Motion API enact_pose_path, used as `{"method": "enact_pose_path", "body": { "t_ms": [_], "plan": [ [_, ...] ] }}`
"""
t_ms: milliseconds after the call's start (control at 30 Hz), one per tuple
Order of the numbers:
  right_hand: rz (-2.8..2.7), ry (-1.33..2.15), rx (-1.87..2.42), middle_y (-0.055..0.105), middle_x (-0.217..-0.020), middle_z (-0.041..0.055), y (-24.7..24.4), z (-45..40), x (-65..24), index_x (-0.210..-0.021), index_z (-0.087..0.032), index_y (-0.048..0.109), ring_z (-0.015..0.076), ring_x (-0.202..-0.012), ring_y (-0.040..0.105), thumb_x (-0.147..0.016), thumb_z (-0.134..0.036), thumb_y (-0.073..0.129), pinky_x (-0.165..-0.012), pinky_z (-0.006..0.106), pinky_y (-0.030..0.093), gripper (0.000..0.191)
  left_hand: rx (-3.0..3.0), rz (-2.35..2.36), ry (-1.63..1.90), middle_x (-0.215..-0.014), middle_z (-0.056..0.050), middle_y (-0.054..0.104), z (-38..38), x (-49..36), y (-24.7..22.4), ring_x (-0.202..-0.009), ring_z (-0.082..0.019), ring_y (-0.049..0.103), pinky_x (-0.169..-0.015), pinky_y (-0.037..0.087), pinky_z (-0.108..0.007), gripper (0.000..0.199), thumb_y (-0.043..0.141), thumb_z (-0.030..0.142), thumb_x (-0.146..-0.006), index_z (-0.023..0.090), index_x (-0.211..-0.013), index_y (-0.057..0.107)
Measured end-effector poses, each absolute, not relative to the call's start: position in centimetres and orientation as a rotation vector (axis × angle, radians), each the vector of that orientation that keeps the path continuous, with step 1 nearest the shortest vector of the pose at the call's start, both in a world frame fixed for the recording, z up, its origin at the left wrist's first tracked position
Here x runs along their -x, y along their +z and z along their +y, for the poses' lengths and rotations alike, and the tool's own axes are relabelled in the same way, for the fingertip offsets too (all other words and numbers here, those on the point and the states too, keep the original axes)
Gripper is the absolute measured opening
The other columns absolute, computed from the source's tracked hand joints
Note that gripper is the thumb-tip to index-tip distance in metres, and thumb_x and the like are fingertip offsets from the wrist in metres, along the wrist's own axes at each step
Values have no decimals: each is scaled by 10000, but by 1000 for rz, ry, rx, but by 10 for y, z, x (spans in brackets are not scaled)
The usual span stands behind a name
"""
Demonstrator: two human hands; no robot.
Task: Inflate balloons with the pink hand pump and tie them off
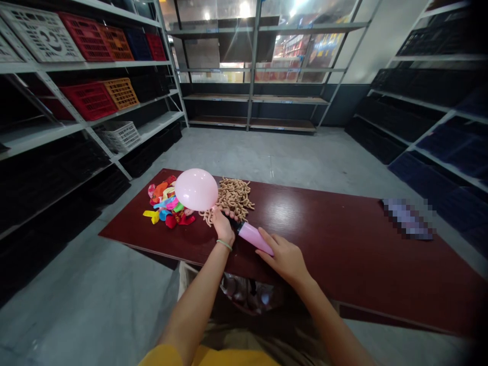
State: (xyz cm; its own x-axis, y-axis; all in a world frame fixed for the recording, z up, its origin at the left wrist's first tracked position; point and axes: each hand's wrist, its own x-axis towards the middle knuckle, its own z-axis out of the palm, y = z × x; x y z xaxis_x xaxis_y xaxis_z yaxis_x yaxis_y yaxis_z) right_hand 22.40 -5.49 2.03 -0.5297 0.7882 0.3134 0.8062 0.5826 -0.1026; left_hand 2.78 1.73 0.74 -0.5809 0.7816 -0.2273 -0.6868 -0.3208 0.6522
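My left hand (223,227) is closed in a pinch at the neck of the round, glossy pink balloon (196,189), its fingers partly hiding the black nozzle (233,224) of the smooth pink pump (255,238). My right hand (284,259) lies half-open against the pump's barrel. On the wood-grained maroon desk (324,244) sit a knobbly heap of tan twisted balloons (233,198), limp colored balloons (166,206) and a pixelated, unreadable object (407,218).
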Motion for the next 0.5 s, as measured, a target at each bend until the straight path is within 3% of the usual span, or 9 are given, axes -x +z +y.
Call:
{"method": "enact_pose_path", "body": {
  "t_ms": [300,500],
  "plan": [
    [-2458,-238,1194,695,-1088,83,6,-85,-299,-1459,-234,453,188,-865,667,-954,-430,533,-710,268,493,548,-179,880,1958,-564,68,403,16,-31,7,-426,-90,424,-411,362,-201,240,522,381,-898,219,-763,408],
    [-2447,-293,1243,703,-1030,71,10,-81,-276,-1422,-225,494,172,-818,660,-971,-427,503,-647,254,449,495,-145,874,1994,-562,67,385,14,-29,12,-420,-84,396,-400,343,-196,292,522,430,-900,218,-743,399]
  ]
}}
